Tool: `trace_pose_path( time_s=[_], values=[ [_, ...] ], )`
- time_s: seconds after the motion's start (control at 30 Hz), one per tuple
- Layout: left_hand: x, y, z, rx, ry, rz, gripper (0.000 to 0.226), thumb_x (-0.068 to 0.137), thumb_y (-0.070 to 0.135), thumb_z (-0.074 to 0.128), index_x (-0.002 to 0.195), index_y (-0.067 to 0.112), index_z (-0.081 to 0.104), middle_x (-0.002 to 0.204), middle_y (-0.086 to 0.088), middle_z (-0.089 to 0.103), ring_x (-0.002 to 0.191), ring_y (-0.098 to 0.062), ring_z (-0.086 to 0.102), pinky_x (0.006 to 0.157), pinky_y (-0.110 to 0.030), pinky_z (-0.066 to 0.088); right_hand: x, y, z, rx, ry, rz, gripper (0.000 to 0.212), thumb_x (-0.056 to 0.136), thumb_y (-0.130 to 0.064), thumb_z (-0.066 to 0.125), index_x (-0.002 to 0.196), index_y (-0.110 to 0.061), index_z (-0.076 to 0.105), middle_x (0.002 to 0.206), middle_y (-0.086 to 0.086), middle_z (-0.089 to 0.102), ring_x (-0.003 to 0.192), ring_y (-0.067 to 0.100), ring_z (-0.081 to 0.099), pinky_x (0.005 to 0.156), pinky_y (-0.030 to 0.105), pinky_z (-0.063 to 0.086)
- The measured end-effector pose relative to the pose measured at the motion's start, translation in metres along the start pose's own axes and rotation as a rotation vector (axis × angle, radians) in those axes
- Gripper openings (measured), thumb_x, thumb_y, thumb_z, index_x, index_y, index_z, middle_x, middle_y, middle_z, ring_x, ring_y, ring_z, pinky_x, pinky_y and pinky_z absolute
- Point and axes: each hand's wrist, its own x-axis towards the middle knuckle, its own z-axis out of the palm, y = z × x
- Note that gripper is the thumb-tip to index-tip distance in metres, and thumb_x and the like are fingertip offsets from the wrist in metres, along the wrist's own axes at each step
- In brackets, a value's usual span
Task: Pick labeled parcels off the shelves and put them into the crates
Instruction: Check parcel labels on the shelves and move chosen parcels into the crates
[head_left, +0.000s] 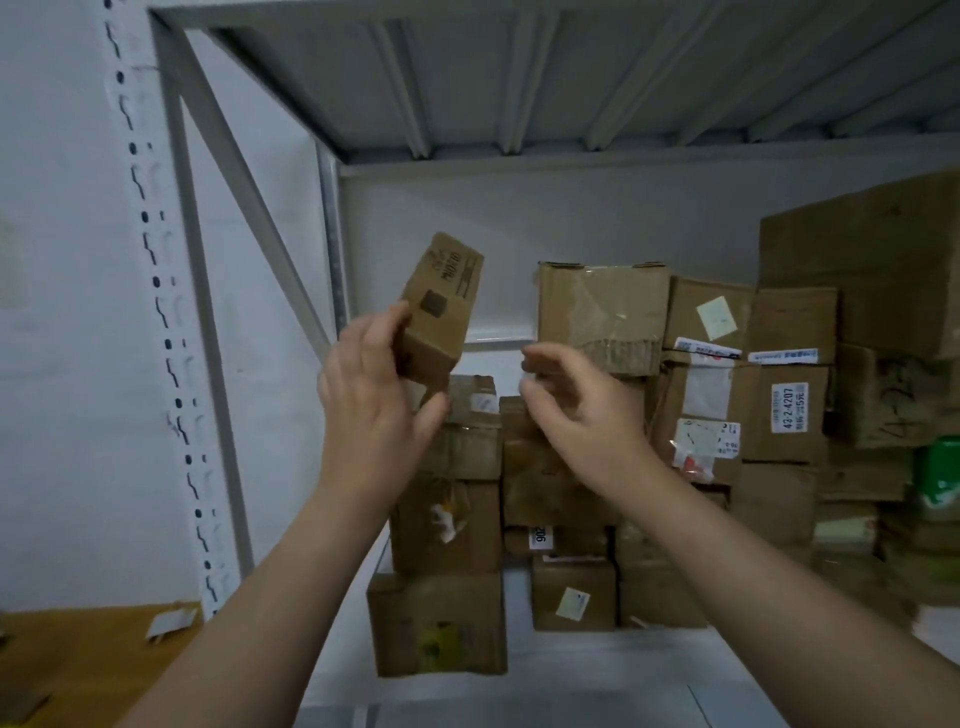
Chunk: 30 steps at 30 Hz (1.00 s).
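Note:
My left hand (376, 400) grips a small brown cardboard parcel (441, 306) by its lower end and holds it tilted in the air in front of the shelf. Printed marks and a dark square code show on its face. My right hand (571, 410) hovers just to the right of it with loosely curled fingers and holds nothing. Behind both hands, several brown parcels are stacked on the white shelf (597, 660), among them a taped box (602, 312) on top and a box with a white "43-2-4207" label (789, 408). No crate is in view.
A grey shelf post with a diagonal brace (208, 312) stands on the left, and a ribbed shelf underside (571, 78) hangs overhead. A large carton (872, 270) fills the right rear. A brown surface with a white tag (78, 660) lies at the lower left.

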Motion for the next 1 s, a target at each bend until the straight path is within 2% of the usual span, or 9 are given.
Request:
trace_pose_path(
  time_s=[0.13,0.2,0.37,0.5,0.6,0.7,0.77,0.87,1.0],
  values=[
    [-0.028,-0.027,-0.023,0.022,-0.043,0.233,0.069,0.072,0.015,0.061,0.135,0.013,0.032,0.128,-0.005,0.039,0.115,-0.026,0.040,0.097,-0.044,0.029,-0.002,-0.044,0.040,0.601,-0.059,0.330,0.034,0.096,-0.028,0.055,0.129,-0.022,0.049,0.096,-0.004,0.071,0.091,0.008,0.068,0.082,0.030,0.058],
    [-0.036,-0.041,-0.031,0.029,-0.044,0.362,0.061,0.078,0.017,0.059,0.134,0.015,0.035,0.133,-0.003,0.039,0.121,-0.026,0.039,0.101,-0.043,0.028,-0.004,-0.055,0.055,0.743,-0.048,0.406,0.040,0.093,-0.035,0.057,0.130,-0.020,0.047,0.101,0.002,0.073,0.097,0.015,0.070,0.084,0.041,0.058],
    [-0.053,-0.065,-0.043,0.089,-0.035,0.621,0.053,0.089,0.018,0.058,0.137,0.022,0.036,0.136,-0.006,0.040,0.125,-0.028,0.040,0.101,-0.046,0.035,-0.019,-0.066,0.080,0.778,0.023,0.490,0.058,0.086,-0.040,0.066,0.136,-0.029,0.037,0.108,-0.003,0.071,0.097,0.015,0.069,0.069,0.035,0.057],
    [-0.063,-0.074,-0.058,0.052,-0.143,0.716,0.047,0.092,0.031,0.056,0.135,0.019,0.040,0.139,-0.005,0.040,0.129,-0.026,0.039,0.103,-0.048,0.037,-0.029,-0.066,0.089,0.714,0.076,0.452,0.060,0.087,-0.025,0.068,0.135,-0.036,0.033,0.107,0.001,0.071,0.099,0.020,0.069,0.087,0.044,0.054],
    [-0.073,-0.072,-0.071,-0.114,-0.243,0.412,0.050,0.094,0.049,0.043,0.136,0.022,0.037,0.143,-0.003,0.035,0.134,-0.021,0.033,0.108,-0.045,0.031,-0.038,-0.066,0.090,0.700,0.096,0.393,0.056,0.090,-0.013,0.062,0.130,-0.042,0.037,0.104,-0.003,0.071,0.099,0.016,0.068,0.075,0.031,0.055],
    [-0.072,-0.062,-0.085,-0.530,-0.268,-0.229,0.045,0.090,0.051,0.051,0.131,0.039,0.037,0.141,0.008,0.036,0.130,-0.008,0.038,0.105,-0.028,0.037,-0.049,-0.063,0.091,0.672,0.053,0.357,0.054,0.091,-0.008,0.058,0.117,-0.053,0.042,0.109,-0.007,0.069,0.106,0.017,0.066,0.075,0.031,0.057],
    [-0.070,-0.062,-0.088,-0.857,-0.273,-0.551,0.036,0.086,0.037,0.060,0.120,0.040,0.047,0.126,0.012,0.053,0.114,-0.007,0.054,0.094,-0.030,0.050,-0.056,-0.060,0.095,0.637,0.048,0.341,0.058,0.091,-0.004,0.057,0.113,-0.056,0.043,0.112,-0.009,0.067,0.108,0.015,0.065,0.081,0.034,0.057],
    [-0.075,-0.066,-0.091,-0.929,-0.239,-0.609,0.024,0.090,0.013,0.060,0.109,0.027,0.060,0.110,0.005,0.066,0.106,-0.014,0.062,0.083,-0.025,0.054,-0.064,-0.056,0.101,0.617,0.043,0.329,0.061,0.091,0.000,0.055,0.117,-0.054,0.042,0.117,-0.011,0.063,0.110,0.010,0.063,0.081,0.029,0.056],
    [-0.085,-0.065,-0.094,-0.958,-0.219,-0.624,0.022,0.091,0.009,0.058,0.109,0.021,0.061,0.109,0.005,0.068,0.103,-0.008,0.063,0.076,-0.016,0.052,-0.069,-0.054,0.107,0.612,0.031,0.332,0.065,0.091,-0.001,0.055,0.120,-0.057,0.040,0.127,-0.006,0.058,0.119,0.015,0.058,0.090,0.037,0.054]
  ],
)
